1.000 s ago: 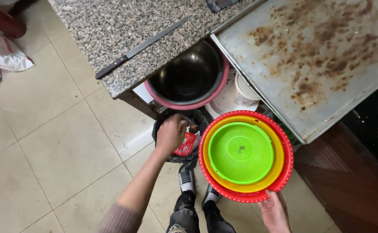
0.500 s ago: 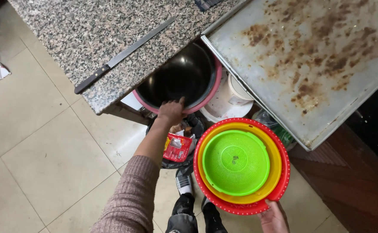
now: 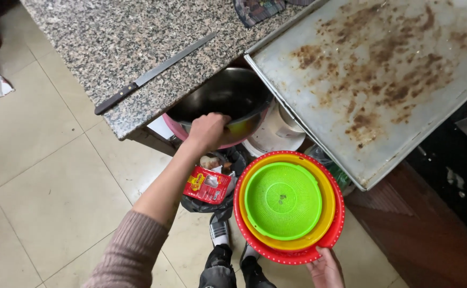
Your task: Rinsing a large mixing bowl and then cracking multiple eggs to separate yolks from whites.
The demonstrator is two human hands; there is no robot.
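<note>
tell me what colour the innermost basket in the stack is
Bright green basket, nested in yellow and red ones; seen in the head view.

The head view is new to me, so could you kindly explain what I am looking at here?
A person wears the camera on their head, so you look down along their arms to the floor. The left hand grips the rim of a steel bowl under the counter's edge. The right hand holds three nested plastic baskets: a red basket, a yellow basket and a green basket. A long knife lies on the granite counter, beside a stained metal tray. Below stands a black rubbish bin holding a red packet.
</note>
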